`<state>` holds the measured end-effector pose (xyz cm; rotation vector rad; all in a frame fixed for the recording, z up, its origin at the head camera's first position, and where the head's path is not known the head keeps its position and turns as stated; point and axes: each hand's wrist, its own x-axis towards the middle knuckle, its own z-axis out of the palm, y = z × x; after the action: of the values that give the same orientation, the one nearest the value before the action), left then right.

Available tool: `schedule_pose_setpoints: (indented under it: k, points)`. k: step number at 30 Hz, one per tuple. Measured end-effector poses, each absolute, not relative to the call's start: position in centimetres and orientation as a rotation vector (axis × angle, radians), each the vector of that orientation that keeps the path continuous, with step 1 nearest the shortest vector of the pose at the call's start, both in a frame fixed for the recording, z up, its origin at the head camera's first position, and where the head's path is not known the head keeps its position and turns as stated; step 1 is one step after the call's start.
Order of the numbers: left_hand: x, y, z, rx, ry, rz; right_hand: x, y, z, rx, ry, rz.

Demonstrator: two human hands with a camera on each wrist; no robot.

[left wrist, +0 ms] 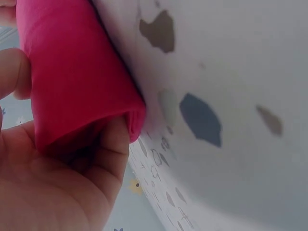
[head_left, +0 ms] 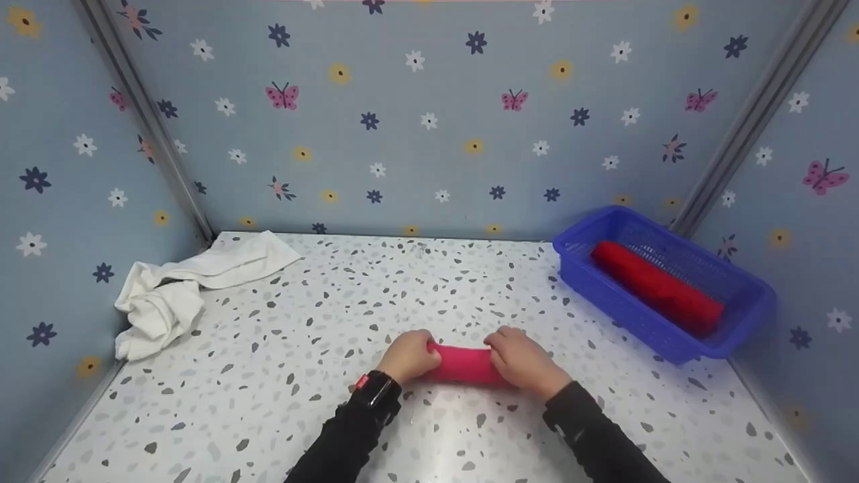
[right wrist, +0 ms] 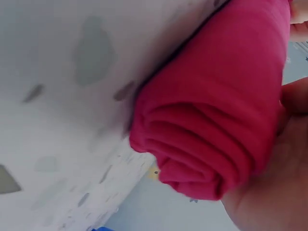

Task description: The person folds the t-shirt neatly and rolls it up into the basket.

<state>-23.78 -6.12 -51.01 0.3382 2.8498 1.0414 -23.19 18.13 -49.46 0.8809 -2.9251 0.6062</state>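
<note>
A bright pink cloth rolled into a short cylinder (head_left: pixel 463 364) lies crosswise on the table in front of me. My left hand (head_left: pixel 409 357) grips its left end; in the left wrist view some fingers (left wrist: pixel 113 144) are tucked inside the open end of the roll (left wrist: pixel 82 72), with the thumb on the outside. At the other end, my right hand (head_left: pixel 527 362) holds the roll with the fingers curled over it. Folded spiral layers show at that end of the roll (right wrist: pixel 202 139) in the right wrist view, beside the palm.
A blue plastic basket (head_left: pixel 584 275) stands at the back right, with a red rolled cloth (head_left: pixel 658 285) inside. Crumpled white cloth (head_left: pixel 168 308) lies at the left against the side panel. Flower-patterned panels (head_left: pixel 429 174) enclose the speckled table (head_left: pixel 322 402) at the back and sides.
</note>
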Motion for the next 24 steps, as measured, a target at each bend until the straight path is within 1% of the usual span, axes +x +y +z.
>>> schedule_pose_setpoints:
  k: [5, 12, 24]
  points:
    - [-23.9, -6.2, -51.0, 0.341, 2.848, 1.038, -23.7, 16.9, -48.9, 0.872, -2.986, 0.645]
    - [-23.8, -6.2, -51.2, 0.355, 2.847, 1.049, -24.1, 15.7, -49.4, 0.854, -3.144, 0.556]
    - [-23.8, -6.3, -51.3, 0.358, 2.853, 1.056, -24.7, 14.9, -49.7, 0.87, -3.213, 0.401]
